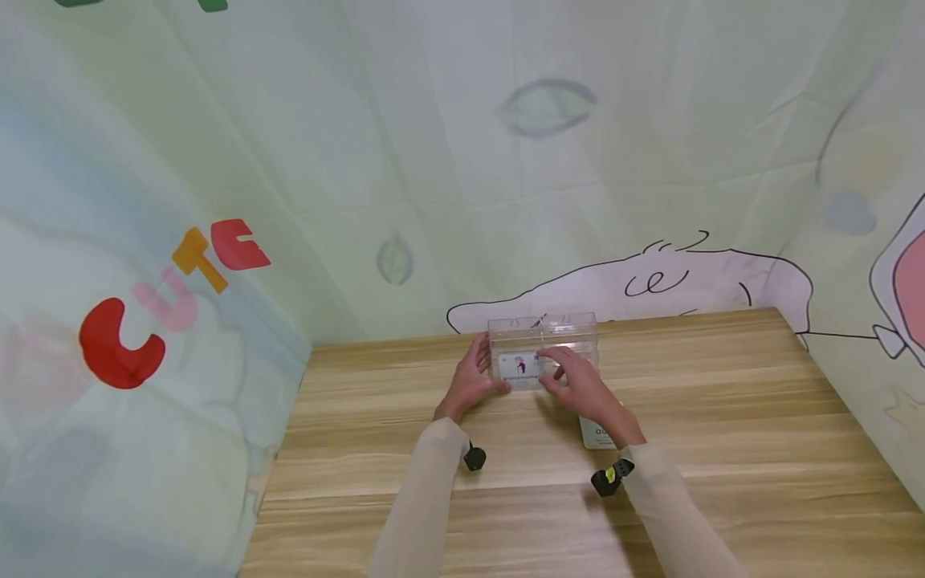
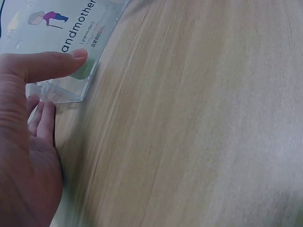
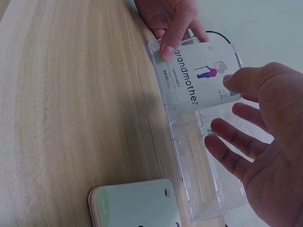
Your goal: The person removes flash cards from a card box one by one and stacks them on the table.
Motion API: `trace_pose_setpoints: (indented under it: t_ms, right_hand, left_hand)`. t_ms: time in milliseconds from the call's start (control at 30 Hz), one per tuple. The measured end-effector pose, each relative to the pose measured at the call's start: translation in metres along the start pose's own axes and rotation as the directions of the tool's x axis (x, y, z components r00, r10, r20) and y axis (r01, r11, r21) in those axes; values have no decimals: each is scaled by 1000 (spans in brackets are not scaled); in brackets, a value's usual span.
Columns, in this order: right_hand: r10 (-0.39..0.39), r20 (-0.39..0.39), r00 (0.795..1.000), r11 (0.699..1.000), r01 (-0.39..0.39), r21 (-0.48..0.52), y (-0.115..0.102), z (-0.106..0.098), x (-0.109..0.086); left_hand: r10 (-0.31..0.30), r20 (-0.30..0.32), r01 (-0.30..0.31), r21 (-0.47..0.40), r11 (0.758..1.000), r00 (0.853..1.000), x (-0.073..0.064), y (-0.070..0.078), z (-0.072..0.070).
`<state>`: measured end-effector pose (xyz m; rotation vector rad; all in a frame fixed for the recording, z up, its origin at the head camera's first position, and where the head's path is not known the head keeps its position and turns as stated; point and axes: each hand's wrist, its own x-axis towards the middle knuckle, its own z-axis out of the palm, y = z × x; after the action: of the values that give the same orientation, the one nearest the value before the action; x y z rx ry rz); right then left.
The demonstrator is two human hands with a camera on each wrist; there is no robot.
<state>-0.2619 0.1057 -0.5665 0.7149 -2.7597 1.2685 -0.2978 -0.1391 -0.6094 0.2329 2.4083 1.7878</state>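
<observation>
A clear plastic box stands near the table's back edge, divided in the middle. In its left half is a pale flashcard with "grandmother" and a small figure using a cane. My left hand grips the box's left end, thumb across the front over the card's lower corner and the other fingers behind. My right hand pinches the card's upper right corner with the thumb in front and index finger partly hidden behind it. Its other fingers hang loosely before the right half of the box.
A stack of rounded flashcards lies on the wooden table, in front of the box and partly under my right forearm. A printed cloth backdrop rises behind the table's back edge.
</observation>
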Motion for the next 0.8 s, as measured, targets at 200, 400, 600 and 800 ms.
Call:
trace_pose_setpoints:
  t_ms: [200,400,600,800]
  right_hand:
    - [-1,29,1000,999,-1,46,-1,1,0]
    - [-33,33,999,998,31,50,-2,4,1]
    - [-47,32,998,997,45,55,-2,9,3]
    - [-57,32,998,997,55,60,-1,11,7]
  left_hand:
    - [-13,4,13,3,1000,1000,2,-1,0]
    - [10,19,-9,-27,1000,1000,-5,12,-4]
    - [2,30,-1,-40,999,1000,-3,11,-3]
    - [10,11,-10,-46,999,1000,1,-1,-2]
